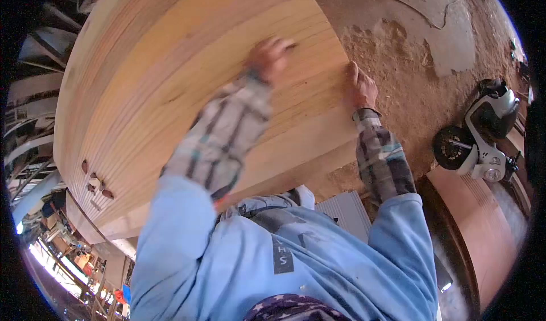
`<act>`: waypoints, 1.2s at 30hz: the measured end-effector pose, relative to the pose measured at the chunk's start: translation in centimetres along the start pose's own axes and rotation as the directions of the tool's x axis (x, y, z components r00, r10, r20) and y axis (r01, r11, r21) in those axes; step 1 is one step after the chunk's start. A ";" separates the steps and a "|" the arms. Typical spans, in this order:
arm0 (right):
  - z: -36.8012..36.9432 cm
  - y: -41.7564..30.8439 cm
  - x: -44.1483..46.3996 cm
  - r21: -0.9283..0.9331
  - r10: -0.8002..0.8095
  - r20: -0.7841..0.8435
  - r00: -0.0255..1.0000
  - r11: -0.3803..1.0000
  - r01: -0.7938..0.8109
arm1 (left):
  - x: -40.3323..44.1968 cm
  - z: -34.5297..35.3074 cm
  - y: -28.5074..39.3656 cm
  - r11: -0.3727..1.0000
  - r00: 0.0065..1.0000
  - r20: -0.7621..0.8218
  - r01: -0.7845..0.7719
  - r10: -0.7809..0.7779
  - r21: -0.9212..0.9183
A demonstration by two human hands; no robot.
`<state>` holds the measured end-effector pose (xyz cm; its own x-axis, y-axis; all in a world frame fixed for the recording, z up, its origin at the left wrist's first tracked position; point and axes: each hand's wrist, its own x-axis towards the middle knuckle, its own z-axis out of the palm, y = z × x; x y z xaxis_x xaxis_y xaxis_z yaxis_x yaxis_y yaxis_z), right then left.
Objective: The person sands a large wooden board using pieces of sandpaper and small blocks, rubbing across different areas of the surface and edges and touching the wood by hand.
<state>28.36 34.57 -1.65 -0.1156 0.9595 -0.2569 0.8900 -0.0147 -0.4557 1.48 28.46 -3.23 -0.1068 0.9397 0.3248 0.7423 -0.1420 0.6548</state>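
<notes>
A large pale wooden panel (187,65) with long grain stripes lies in front of me. Over its right part is my left hand (270,58), smeared by motion, its fingers drawn together; a small dark bit shows at the fingertips, too blurred to identify. My right hand (364,89) grips the panel's right edge, with some of its fingers hidden. Several small reddish-brown pieces (107,193) lie at the panel's lower left, far from both hands.
Beyond the panel's right edge is a dirt floor (392,65) with a cable. A motor scooter (492,130) stands at the right, above a curved reddish wooden piece (475,213). A ribbed grey sheet (348,214) lies near my body. Clutter fills the far left.
</notes>
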 end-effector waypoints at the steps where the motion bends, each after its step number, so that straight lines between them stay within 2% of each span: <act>1: -0.2 -0.4 -0.2 0.005 0.005 0.010 1.000 1.000 -0.005 | -3.6 -3.7 -0.9 0.998 1.000 0.022 0.016 -0.017 0.059; 2: -0.6 -0.8 -0.3 0.005 -0.003 0.028 1.000 1.000 0.003 | -6.8 -7.1 -1.8 0.991 1.000 0.021 0.006 -0.008 0.131; 3: -0.7 -0.9 -0.4 0.002 -0.013 0.044 0.999 1.000 0.013 | -9.7 -10.1 -2.2 0.977 0.991 0.023 0.125 -0.131 0.174; 4: -0.3 -0.6 -0.2 -0.014 -0.026 0.025 0.999 1.000 0.026 | -12.5 -12.5 -3.2 0.957 0.981 0.022 0.182 -0.192 0.224; 6: -0.4 -0.7 -0.3 -0.003 -0.019 0.019 1.000 1.000 0.019 | -12.3 -13.4 -2.5 0.934 0.967 0.026 0.237 -0.253 0.267; 8: -0.3 -0.5 -0.1 0.008 -0.025 0.014 1.000 1.000 0.024 | -9.8 -10.8 -0.9 0.949 0.974 0.035 0.211 -0.225 0.233; 9: 0.1 -0.1 0.0 -0.020 -0.027 -0.006 1.000 0.999 0.027 | -6.9 -7.4 -0.6 0.985 0.998 -0.041 0.062 -0.057 0.163; 12: 0.4 0.5 0.1 -0.044 -0.017 -0.041 0.999 0.999 0.015 | 2.5 3.8 1.4 0.996 0.997 0.046 0.058 -0.062 0.066; 13: 0.4 0.4 0.3 -0.032 -0.006 -0.048 0.999 0.999 0.004 | 5.4 6.8 1.9 0.997 0.998 -0.034 -0.056 0.057 0.048; 15: 0.3 0.6 0.2 0.000 -0.031 -0.060 0.998 1.000 0.031 | 8.4 8.6 3.3 0.993 0.999 -0.012 -0.033 0.035 0.110; 18: -0.1 -0.3 -0.2 0.047 -0.034 -0.034 0.999 0.998 0.035 | 3.8 3.5 1.9 0.994 0.997 0.018 0.067 -0.069 0.092; 20: 0.0 0.0 0.0 0.089 0.036 0.031 0.999 0.995 -0.038 | -4.4 -2.8 -1.8 0.988 0.990 0.043 0.130 -0.134 0.083; 21: 0.1 0.0 0.0 0.039 0.027 0.026 0.999 0.999 -0.028 | -9.9 -6.9 -3.9 0.981 0.995 -0.007 0.095 -0.095 0.168; 22: 0.2 0.0 0.2 -0.013 0.021 0.012 1.000 1.000 -0.021 | -14.9 -12.1 -5.7 0.970 0.996 0.031 0.077 -0.087 0.230; 23: 0.6 -0.1 0.2 -0.005 0.006 0.024 1.000 1.000 -0.006 | -18.3 -17.9 -5.2 0.914 0.999 0.051 -0.009 -0.013 0.406; 24: 0.7 0.2 0.1 -0.035 0.005 -0.010 1.000 0.999 -0.005 | -23.4 -21.6 -8.1 0.911 0.988 0.037 0.126 -0.153 0.392; 25: 0.6 0.6 0.3 -0.066 0.000 -0.052 0.999 0.998 -0.004 | -24.4 -23.4 -8.5 0.908 0.987 0.026 0.134 -0.157 0.398; 26: 0.5 1.1 0.2 -0.057 -0.109 -0.019 0.994 0.993 0.108 | -25.2 -24.9 -8.1 0.885 0.973 0.024 0.198 -0.230 0.420; 27: 0.6 1.4 0.0 -0.060 -0.123 -0.011 0.992 0.991 0.122 | -25.8 -25.7 -7.6 0.858 0.954 0.020 0.261 -0.300 0.442; 29: 0.6 1.4 0.2 -0.035 -0.105 -0.057 0.993 0.994 0.103 | -22.0 -18.2 -7.6 0.925 0.984 -0.036 0.176 -0.174 0.337; 30: 1.2 2.6 1.0 -0.035 -0.128 -0.061 0.990 0.991 0.126 | -18.4 -14.6 -5.6 0.953 0.990 -0.116 0.109 -0.079 0.283; 31: 2.3 5.2 2.2 -0.081 -0.146 -0.081 0.986 0.987 0.139 | -15.5 -11.2 -4.9 0.941 0.996 -0.081 0.063 -0.039 0.332; 32: 2.2 4.9 2.3 -0.104 -0.170 -0.091 0.981 0.982 0.160 | -12.1 -8.8 -2.7 0.939 0.973 -0.046 0.231 -0.227 0.254; 33: 2.1 4.6 2.3 -0.127 -0.194 -0.101 0.976 0.975 0.181 | -9.5 -6.4 -1.7 0.971 0.980 -0.142 0.166 -0.143 0.173; 34: 1.2 3.1 1.9 -0.130 -0.095 -0.029 0.995 0.987 0.090 | -8.7 -6.1 -1.5 0.967 0.975 -0.168 0.174 -0.144 0.185; 35: 0.9 2.1 1.8 -0.140 0.007 0.042 0.999 0.990 -0.001 | -8.3 -6.3 -1.5 0.960 0.980 -0.114 0.182 -0.160 0.212; 36: 1.0 1.4 1.4 -0.138 -0.013 0.047 0.999 0.990 0.019 | -8.7 -6.8 -1.5 0.953 0.981 -0.052 0.191 -0.184 0.233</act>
<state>29.03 35.64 -3.51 -0.1478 0.9453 -0.2908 0.9399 0.0427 -0.3387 -3.20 18.37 -2.46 -0.2760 0.9324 0.2334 0.8417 0.1172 0.5271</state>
